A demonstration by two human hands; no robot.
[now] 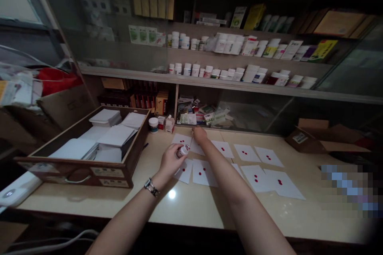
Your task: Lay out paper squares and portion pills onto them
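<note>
My left hand (171,161) is wrapped round a small white pill bottle (182,152), tilted over the papers. My right hand (200,134) reaches farther forward, low over a white paper sheet (196,148) at the back. Its fingers look drawn together, and whatever is in them is too small to make out. White sheets lie in two rows on the counter, most with red tablets, such as the red tablets (255,178) on a front sheet (250,173). My right forearm covers part of the middle sheets.
A wooden drawer (129,173) with stacked white paper stands on the left. A white jar (153,124) and small boxes (169,123) sit behind it. An open cardboard box (302,143) is at the right. Glass-fronted shelves (206,81) with medicine bottles rise behind the counter (191,211).
</note>
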